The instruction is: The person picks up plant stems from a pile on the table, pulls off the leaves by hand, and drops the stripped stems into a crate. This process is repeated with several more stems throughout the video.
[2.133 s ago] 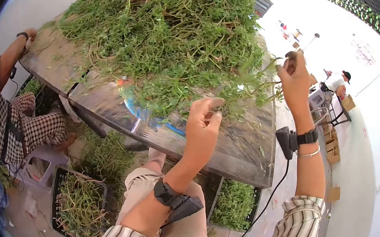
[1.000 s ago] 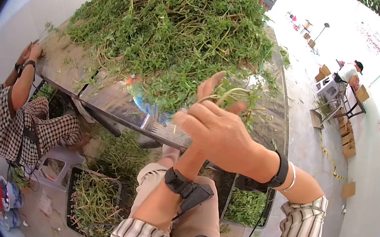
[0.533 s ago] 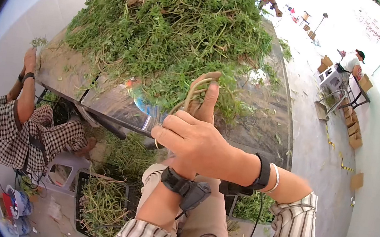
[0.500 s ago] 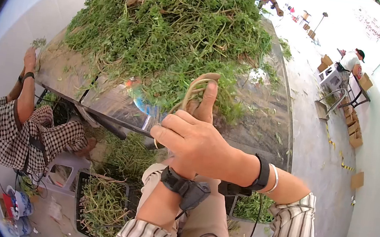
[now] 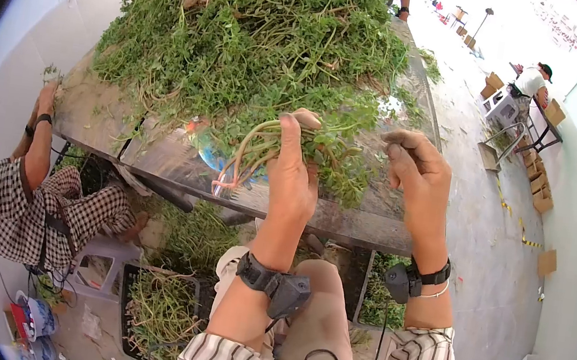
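My left hand (image 5: 293,173) holds a bunch of leafy green stems (image 5: 336,150) above the near edge of the table. Pale stem ends curve out to the left of its thumb, and the leaves hang to the right. To the right of the bunch is my right hand (image 5: 417,171), apart from it, with fingers bent and thumb near the fingertips. Whether anything small is between those fingertips cannot be made out. Behind both hands rises a large heap of the same green plants (image 5: 248,43).
The dark table (image 5: 370,223) has scattered leaves. Below it are a left crate (image 5: 158,308) and a right crate (image 5: 383,294) with greens. A seated person (image 5: 30,204) is at the left, another person (image 5: 532,82) far right, near cardboard boxes (image 5: 538,191).
My hands were crossed and close together; now they are apart, my right hand having moved right. The bunch in my left hand shows more fully.
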Demonstrator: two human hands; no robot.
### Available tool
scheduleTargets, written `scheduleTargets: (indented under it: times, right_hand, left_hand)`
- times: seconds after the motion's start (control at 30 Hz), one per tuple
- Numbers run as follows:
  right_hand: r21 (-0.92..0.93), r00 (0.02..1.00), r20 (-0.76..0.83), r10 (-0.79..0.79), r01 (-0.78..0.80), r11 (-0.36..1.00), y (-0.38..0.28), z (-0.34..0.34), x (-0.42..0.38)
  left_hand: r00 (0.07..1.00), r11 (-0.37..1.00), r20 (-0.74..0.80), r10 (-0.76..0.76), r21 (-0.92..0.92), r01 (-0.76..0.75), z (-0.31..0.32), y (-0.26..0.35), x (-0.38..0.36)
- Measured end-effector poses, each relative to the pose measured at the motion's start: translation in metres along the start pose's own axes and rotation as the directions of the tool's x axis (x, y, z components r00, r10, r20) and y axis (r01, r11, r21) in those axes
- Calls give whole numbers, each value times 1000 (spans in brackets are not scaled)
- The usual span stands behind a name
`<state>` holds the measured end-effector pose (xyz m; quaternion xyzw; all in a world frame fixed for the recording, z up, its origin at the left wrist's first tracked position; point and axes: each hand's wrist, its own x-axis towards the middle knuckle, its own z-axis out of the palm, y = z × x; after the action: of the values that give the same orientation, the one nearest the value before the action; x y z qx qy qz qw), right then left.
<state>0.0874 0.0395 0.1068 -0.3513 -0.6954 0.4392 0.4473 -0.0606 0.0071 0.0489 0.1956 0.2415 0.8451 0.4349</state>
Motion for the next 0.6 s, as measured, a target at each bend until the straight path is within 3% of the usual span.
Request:
scheduleTargets:
  times: [0.1, 0.17, 0.2, 0.33, 0.4, 0.43, 0.53, 0.6]
  right_hand:
    - [-47, 998, 42, -51, 53, 997, 10, 1, 3]
    - [-64, 978, 64, -199, 203, 977, 12, 12, 5]
    - [-61, 978, 61, -198, 201, 978, 9, 16, 4]
    - [-87, 972, 113, -206, 216, 972, -2, 30, 7]
    - [-134, 966, 105, -235, 247, 960, -1, 31, 12]
    - [-154, 961, 74, -266, 275, 949, 1, 32, 15]
    - [-163, 956, 33, -290, 292, 942, 2, 32, 18]
    - [-155, 959, 20, -284, 283, 946, 2, 32, 17]
  left_hand:
    - [996, 996, 70, 48, 73, -53, 5, 1, -3]
    - [992, 992, 117, 54, 103, -66, 1, -4, -1]
    - [985, 988, 164, 59, 130, -81, 1, -4, -1]
    - [983, 993, 169, 77, 79, -91, 6, -7, -3]
    - [980, 959, 177, 95, 248, -138, 6, -6, -4]
    - [980, 959, 175, 96, 249, -138, 6, -4, -5]
    - [997, 975, 73, 15, 220, -31, 7, -1, -8]
    - [991, 956, 58, 121, 262, -132, 6, -4, -5]
